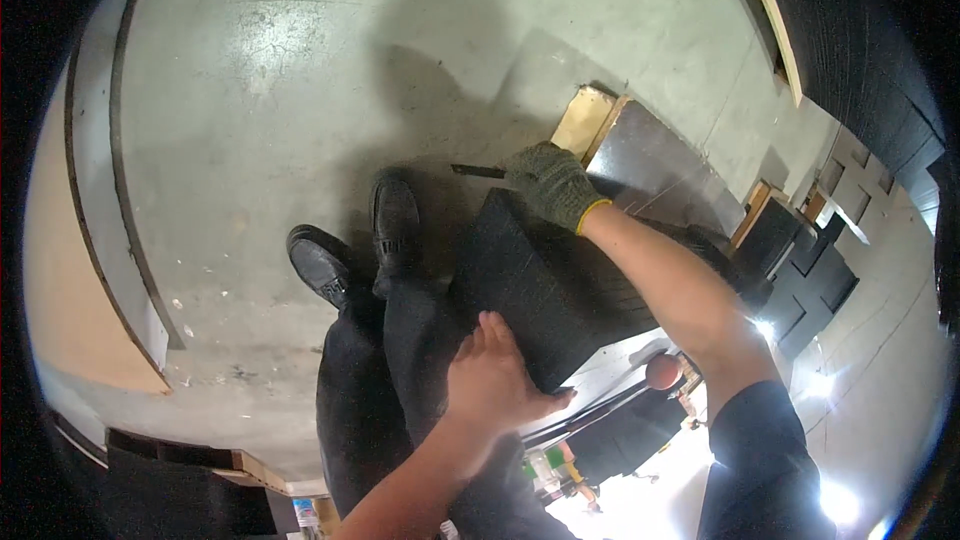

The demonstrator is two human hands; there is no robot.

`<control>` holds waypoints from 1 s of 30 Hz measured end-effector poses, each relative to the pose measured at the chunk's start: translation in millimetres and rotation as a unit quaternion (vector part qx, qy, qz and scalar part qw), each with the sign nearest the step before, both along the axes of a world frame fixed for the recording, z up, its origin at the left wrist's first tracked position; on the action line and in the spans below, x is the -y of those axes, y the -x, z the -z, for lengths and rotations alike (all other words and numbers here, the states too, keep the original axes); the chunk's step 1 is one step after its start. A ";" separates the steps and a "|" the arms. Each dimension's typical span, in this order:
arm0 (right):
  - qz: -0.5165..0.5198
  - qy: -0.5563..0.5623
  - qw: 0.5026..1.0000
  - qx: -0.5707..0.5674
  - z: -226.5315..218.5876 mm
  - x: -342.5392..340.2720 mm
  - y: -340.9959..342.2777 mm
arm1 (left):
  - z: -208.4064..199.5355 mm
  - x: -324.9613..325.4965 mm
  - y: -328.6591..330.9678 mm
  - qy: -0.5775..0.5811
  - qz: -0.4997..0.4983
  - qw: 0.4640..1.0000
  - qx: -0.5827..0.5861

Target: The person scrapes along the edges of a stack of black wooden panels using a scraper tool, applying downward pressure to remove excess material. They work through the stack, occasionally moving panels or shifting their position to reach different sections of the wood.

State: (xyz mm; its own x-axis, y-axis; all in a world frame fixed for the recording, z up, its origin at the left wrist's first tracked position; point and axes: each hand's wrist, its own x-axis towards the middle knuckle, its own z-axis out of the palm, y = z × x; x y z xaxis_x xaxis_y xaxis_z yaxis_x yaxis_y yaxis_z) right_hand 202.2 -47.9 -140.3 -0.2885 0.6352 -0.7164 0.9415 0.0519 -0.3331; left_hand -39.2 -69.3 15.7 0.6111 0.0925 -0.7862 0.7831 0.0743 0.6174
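Note:
A big black box-shaped piece (535, 285) with a grained, matte surface stands in front of me at the middle. My left hand (492, 380) is bare and lies against its near left side, fingers stretched out and thumb apart. At the far edge of the piece, my right hand (555, 185) wears a dark grey-green knitted glove with a yellow cuff. Its fingers are closed around a thin black flat tool (478, 171), which juts out to the left over the floor. The glove hides the tool's other end, so its exact kind is unclear.
Beyond the right hand is a grey-topped panel stack (650, 155) with a pale wooden edge. Dark boards (810, 280) lie at the right. A pale panel (90, 240) lines the left. My shoes (395, 220) rest on the grey floor (250, 140). A red ball-like knob (662, 372) sits near my right forearm.

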 end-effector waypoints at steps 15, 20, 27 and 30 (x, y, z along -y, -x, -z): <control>-0.062 -0.043 0.959 -0.274 -165.8 -29.6 -10.4 | -0.2 -2.1 -2.6 0.000 0.039 0.999 -0.008; -0.050 -0.092 0.993 -0.050 -101.6 -35.2 -2.5 | -0.9 -4.3 -2.6 0.017 0.034 0.999 -0.018; -0.118 0.028 0.992 -0.028 17.5 -6.9 1.3 | -2.6 -7.7 -4.4 0.007 0.060 0.998 -0.021; -0.143 0.075 0.987 -0.023 32.0 -3.9 -1.6 | -3.5 -9.5 -6.4 0.008 0.063 0.998 -0.027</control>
State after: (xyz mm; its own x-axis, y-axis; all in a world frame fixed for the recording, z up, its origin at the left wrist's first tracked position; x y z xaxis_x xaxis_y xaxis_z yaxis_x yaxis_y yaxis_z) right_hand 203.8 -44.0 -172.3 -0.4750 0.4106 -0.7783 0.8792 0.2589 -0.4000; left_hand -32.8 -59.8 19.2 0.5740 0.0045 -0.8189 0.8188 -0.0165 0.5739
